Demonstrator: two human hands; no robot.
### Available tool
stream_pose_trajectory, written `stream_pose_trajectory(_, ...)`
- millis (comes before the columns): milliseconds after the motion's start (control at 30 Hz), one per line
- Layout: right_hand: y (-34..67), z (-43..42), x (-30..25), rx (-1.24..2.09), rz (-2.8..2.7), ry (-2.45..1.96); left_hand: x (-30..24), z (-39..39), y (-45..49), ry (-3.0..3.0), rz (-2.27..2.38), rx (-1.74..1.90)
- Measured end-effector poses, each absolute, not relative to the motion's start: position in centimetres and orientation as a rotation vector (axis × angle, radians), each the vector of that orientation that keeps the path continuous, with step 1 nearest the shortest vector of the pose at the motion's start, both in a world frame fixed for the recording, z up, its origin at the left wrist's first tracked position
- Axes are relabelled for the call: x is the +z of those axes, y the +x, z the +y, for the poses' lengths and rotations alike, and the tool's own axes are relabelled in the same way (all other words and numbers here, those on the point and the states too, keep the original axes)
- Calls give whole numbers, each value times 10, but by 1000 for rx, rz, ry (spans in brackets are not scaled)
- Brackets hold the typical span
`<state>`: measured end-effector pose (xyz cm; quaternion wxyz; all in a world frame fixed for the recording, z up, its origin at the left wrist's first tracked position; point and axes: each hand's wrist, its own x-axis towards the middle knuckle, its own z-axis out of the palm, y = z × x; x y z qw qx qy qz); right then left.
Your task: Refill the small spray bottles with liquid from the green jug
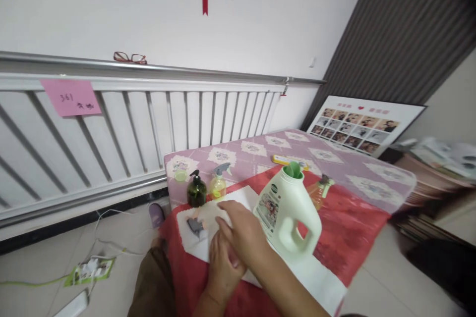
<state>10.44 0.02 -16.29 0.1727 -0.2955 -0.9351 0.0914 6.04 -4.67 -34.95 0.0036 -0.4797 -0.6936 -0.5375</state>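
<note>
Head view: my right hand (240, 225) bends closed on a pale cloth (211, 212) above the white sheet (243, 197) (likely soft, light, best pinched by an edge); my left hand (225, 260) curls beneath, its hold hidden.

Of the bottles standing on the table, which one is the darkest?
The pump bottle, leftmost, dark green with a black top. The spray bottle beside it is pale yellow, the jug pale green, and the rightmost spray bottle orange.
</note>
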Motion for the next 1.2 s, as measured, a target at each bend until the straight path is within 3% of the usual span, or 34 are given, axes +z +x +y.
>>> stream_pose_trajectory(67,154,15,-152,249,-2293,-665,-350,-51,60,-1507,-2203,-1672)
stream_pose_trajectory(167,227,45,-154,279,-1958,-835,-349,-54,61,-1516,-2252,-1684)
stream_pose_trajectory(333,288,81,-194,737,-1475,-1116,-349,-56,62,-1473,-2285,-1726)
stream_pose_trajectory(467,281,80,-229,923,-1481,-1136,-351,-56,61,-1498,-2303,-1759)
stream_pose_trajectory(700,267,80,-242,927,-1517,-1198,-357,-53,60,-1507,-2252,-1696)
stream_pose_trajectory(1200,315,88,-137,956,-1903,-1213,-345,-55,64,-1494,-2425,-1687)
